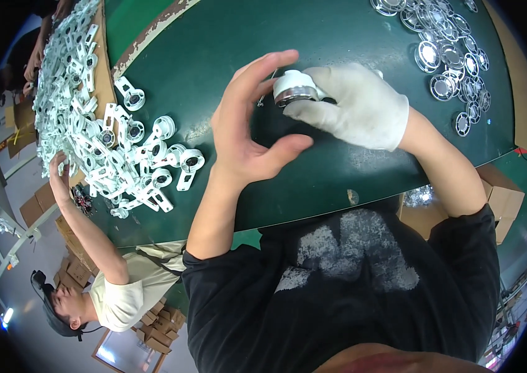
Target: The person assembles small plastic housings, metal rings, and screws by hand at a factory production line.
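My right hand (357, 109), in a white glove, grips a white plastic part (293, 86) with a round head and a shiny metal ring around its lower edge. The part is held above the green table (319, 180), and the glove hides most of its other end. My bare left hand (248, 121) is just to the left of the part, fingers curved and spread apart from the thumb. Nothing fills the gap between that thumb and the fingers. A small thin metallic bit (261, 102) shows by the left fingertips; what it belongs to is unclear.
A large heap of white plastic parts (151, 161) with round heads covers the table's left side. Shiny metal rings (450, 56) lie scattered at the far right. A co-worker's arm (89, 230) reaches into the heap from the left. Cardboard boxes (501, 198) stand below the table at right.
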{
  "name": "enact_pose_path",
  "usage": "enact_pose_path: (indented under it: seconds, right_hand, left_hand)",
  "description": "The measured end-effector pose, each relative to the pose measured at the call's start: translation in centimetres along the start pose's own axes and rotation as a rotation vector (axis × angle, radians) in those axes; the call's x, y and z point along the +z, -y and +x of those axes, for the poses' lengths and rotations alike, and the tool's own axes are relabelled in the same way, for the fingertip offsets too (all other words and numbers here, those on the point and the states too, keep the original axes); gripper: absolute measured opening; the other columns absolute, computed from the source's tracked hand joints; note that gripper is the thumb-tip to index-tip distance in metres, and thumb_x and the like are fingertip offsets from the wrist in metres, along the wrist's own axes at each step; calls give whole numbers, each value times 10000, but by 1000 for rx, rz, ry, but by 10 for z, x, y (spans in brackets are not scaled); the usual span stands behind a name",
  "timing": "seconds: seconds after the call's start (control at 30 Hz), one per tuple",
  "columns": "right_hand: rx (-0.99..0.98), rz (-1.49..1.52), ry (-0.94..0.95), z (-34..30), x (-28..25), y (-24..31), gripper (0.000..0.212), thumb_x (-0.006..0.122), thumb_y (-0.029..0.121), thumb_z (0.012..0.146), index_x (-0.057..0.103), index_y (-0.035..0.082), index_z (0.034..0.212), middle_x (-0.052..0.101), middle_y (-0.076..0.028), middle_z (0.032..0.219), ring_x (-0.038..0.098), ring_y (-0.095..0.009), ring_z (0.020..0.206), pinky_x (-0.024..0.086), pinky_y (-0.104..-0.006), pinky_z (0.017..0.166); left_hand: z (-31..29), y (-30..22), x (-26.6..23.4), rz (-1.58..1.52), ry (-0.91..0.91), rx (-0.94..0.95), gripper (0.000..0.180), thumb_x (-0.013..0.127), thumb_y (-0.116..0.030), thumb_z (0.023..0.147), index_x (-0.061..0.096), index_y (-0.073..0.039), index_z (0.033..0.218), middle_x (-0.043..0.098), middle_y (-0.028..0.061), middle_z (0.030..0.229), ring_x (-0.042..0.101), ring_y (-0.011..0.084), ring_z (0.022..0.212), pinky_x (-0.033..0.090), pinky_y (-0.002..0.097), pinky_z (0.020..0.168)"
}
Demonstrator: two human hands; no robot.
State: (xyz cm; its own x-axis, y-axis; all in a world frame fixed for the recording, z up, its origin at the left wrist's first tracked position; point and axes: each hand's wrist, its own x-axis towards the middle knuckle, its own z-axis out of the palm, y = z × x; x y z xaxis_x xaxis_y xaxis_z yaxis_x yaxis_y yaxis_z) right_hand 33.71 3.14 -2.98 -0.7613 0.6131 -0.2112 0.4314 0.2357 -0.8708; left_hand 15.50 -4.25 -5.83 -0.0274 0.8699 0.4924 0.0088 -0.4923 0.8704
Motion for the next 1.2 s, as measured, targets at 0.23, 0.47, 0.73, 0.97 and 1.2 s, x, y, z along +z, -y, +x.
enact_pose_path:
  seconds: [0.23, 0.47, 0.73, 0.97, 1.2]
  right_hand:
    - [-96, -357, -224, -6, 19, -2, 312, 658, 385, 940, 708, 104, 1065, 737, -111, 835, 731, -339, 806, 583, -452, 698]
    - [-111, -422, -309, -2, 28, -3, 296, 662, 391, 935, 702, 125, 1059, 737, -114, 819, 735, -344, 775, 588, -462, 674]
    - [66, -221, -276, -1, 18, 8, 410, 645, 390, 946, 663, 106, 1241, 759, -129, 964, 727, -352, 930, 569, -459, 829]
    - [4, -275, -255, -1, 19, 0, 312, 591, 344, 976, 692, 142, 1191, 759, -107, 965, 723, -339, 948, 562, -463, 834]
    - [30, -272, -127, -1, 9, -1, 301, 540, 335, 988, 694, 141, 1161, 753, -125, 1000, 722, -346, 962, 571, -493, 821]
  left_hand:
    - [-3, 1, -6, -55, 51, -273, 337, 769, 16, 889, 692, 50, 1216, 706, 165, 1254, 689, 197, 1077, 577, 300, 900]
    - [2, -5, -6, -38, -3, -276, 302, 779, 41, 859, 718, 47, 1155, 719, 150, 1220, 688, 172, 1039, 573, 284, 861]
    - [64, -13, -78, 380, 171, -734, 254, 692, -238, 999, 742, -10, 1098, 707, -4, 910, 625, 67, 820, 502, 230, 698]
    - [117, 2, -167, 541, -270, -380, 418, 636, -244, 1042, 583, 14, 1367, 689, 115, 1241, 708, 268, 1110, 599, 341, 875]
    - [76, -23, -189, 1937, 166, -1115, 780, 634, -789, 802, 772, -82, 1101, 757, 188, 1128, 694, 370, 1144, 422, 572, 1050]
